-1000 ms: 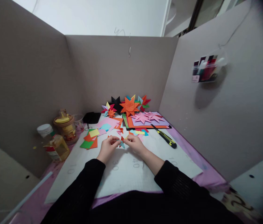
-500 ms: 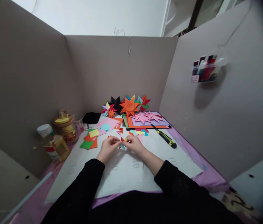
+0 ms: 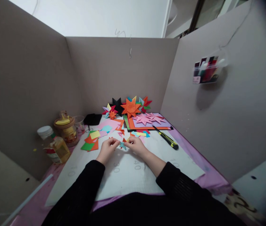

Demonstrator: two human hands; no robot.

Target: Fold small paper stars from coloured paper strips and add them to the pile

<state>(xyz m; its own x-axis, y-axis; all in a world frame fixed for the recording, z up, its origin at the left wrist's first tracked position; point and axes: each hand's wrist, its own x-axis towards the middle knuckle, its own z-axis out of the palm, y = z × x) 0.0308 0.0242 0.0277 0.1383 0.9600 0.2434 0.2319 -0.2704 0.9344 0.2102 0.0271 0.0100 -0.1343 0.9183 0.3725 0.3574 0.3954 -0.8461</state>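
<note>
Between my two hands, over the white numbered mat (image 3: 123, 183), is a small folded paper piece (image 3: 123, 145) in light blue, with orange and yellow points showing behind it. My left hand (image 3: 108, 149) pinches its left side between thumb and finger. On the other side my right hand (image 3: 135, 146) grips it with thumb and fingertips; the fingers partly cover the yellow part. Just beyond my hands lie small pink and orange folded bits (image 3: 123, 132). To their left rest green, orange and yellow paper squares (image 3: 91, 141).
A yellow-black utility knife (image 3: 167, 138) lies at the right. Folded paper stars (image 3: 131, 107) stand against the back panel, and pink stars (image 3: 143, 118) lie on stacked coloured sheets. On the left are a glue bottle (image 3: 57, 147), a lidded jar (image 3: 67, 130) and a black flat object (image 3: 92, 119).
My left hand has shifted slightly left and its fingers sit further apart from my right hand's. More of the light blue paper shows between them.
</note>
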